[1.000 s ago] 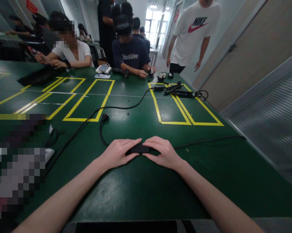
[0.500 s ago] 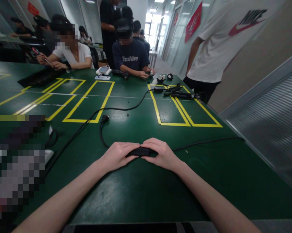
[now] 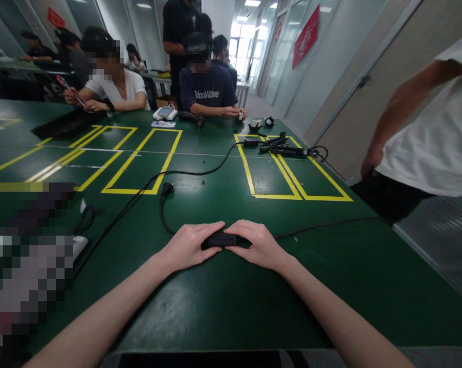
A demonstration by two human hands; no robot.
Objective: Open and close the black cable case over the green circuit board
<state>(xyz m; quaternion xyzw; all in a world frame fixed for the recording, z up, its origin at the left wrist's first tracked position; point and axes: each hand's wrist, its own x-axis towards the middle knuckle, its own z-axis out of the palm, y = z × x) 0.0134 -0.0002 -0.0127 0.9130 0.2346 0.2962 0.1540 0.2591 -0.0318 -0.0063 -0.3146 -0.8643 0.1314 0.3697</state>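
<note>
A black power adapter (image 3: 222,240) lies on the green table (image 3: 200,306) in front of me, with a cord at each end. My left hand (image 3: 190,245) holds its left end, thumb on the near side and fingers on the far side. Around the right end my right hand (image 3: 256,241) is closed the same way. Out past my left hand, the cord curves up to a black plug (image 3: 168,188). The other cord (image 3: 326,225) trails off to the table's right edge. Parts of the adapter's ends are hidden by my fingers.
Yellow tape outlines (image 3: 141,161) mark the table. Another black cable (image 3: 192,173) crosses it to a small black adapter (image 3: 250,143) and dark tools (image 3: 292,151). Two co-workers sit across; a person in a white shirt (image 3: 430,148) stands at right. Pixelated items lie left.
The white-shirted person has moved to the right. My left fingers have lifted slightly along the adapter's far side; both hands and the adapter otherwise stay in place.
</note>
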